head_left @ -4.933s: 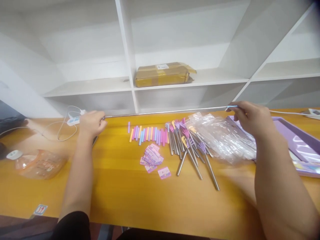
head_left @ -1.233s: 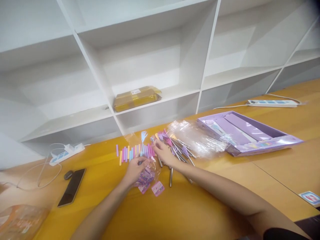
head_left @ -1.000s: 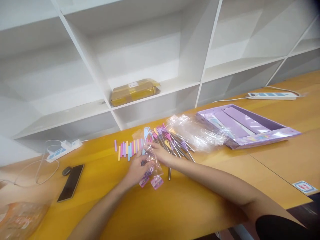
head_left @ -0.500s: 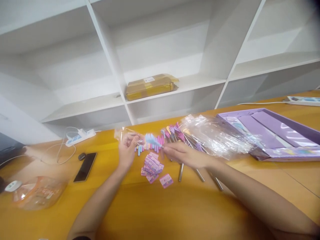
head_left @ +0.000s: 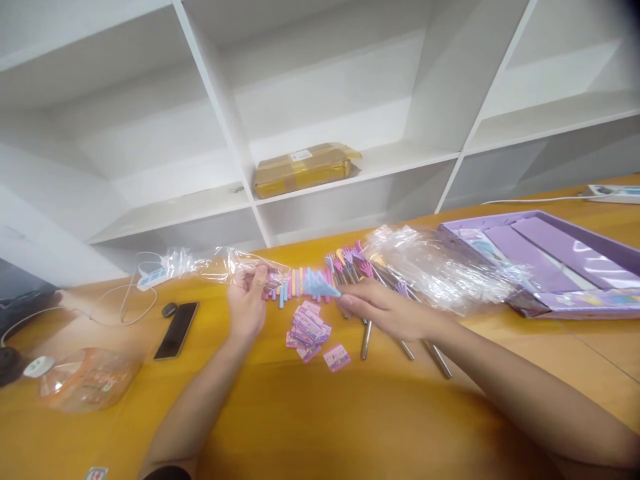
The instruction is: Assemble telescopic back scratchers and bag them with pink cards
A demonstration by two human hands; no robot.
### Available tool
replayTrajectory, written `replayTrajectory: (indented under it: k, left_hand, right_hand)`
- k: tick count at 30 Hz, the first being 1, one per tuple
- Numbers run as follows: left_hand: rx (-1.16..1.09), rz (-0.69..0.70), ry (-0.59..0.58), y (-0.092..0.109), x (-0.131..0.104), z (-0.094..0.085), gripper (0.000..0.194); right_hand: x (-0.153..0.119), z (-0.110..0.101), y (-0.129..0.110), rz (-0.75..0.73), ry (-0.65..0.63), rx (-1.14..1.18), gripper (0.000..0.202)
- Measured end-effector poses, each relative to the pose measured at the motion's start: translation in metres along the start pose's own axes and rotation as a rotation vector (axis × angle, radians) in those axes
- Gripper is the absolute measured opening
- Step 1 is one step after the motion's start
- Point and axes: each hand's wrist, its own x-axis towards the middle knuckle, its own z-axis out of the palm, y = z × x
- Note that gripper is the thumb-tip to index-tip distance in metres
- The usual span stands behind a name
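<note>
My left hand (head_left: pixel 246 303) pinches a clear plastic bag (head_left: pixel 215 263), which stretches out to the left of the fingers. In my right hand (head_left: pixel 373 303) is a back scratcher (head_left: pixel 323 285) with a light blue, hand-shaped head, blurred and pointing left toward the bag. My fist covers its shaft. Behind and below the head lies a row of pastel sticks (head_left: pixel 283 293), like handle grips. Pink printed cards (head_left: pixel 307 328) are piled in front of it, with a single card (head_left: pixel 337 358) apart. More back scratchers (head_left: pixel 367 269) with metal rods lie under and beyond my right wrist.
Crumpled clear bags (head_left: pixel 440 273) lie right of the scratchers, against a purple box (head_left: pixel 533 257). At left are a phone (head_left: pixel 176 331), a power strip (head_left: pixel 151 279) with cables and an orange-tinted bottle (head_left: pixel 87 380). White shelving (head_left: pixel 350 177) holding a taped parcel (head_left: pixel 305 171) borders the back.
The plastic bag now extends farther left from my left hand. The blue scratcher head has turned and blurred. The whole view has shifted slightly.
</note>
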Motion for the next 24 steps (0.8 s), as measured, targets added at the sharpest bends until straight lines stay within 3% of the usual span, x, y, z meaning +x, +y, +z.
replayTrajectory:
  k: [4, 7, 12, 21, 24]
  left_hand:
    - [-0.084, -0.037, -0.025, -0.001, -0.005, 0.004, 0.043]
    - [-0.136, -0.085, -0.043, 0.002, -0.008, 0.006, 0.041]
    - [-0.154, -0.163, -0.025, 0.005, -0.004, 0.006, 0.045]
    - [-0.12, -0.214, -0.146, -0.001, -0.015, 0.011, 0.039]
    - [-0.077, -0.213, -0.212, -0.007, -0.021, 0.013, 0.036]
  right_hand:
    - [0.003, 0.012, -0.007, 0.022, -0.112, 0.089, 0.046]
    - [0.01, 0.021, 0.009, 0.092, -0.128, 0.336, 0.054]
    - [0.015, 0.02, 0.039, 0.175, -0.281, 0.71, 0.059]
    - [0.016, 0.016, 0.041, 0.18, -0.269, 0.669, 0.058]
    - [0.017, 0.018, 0.044, 0.195, -0.213, 0.711, 0.055]
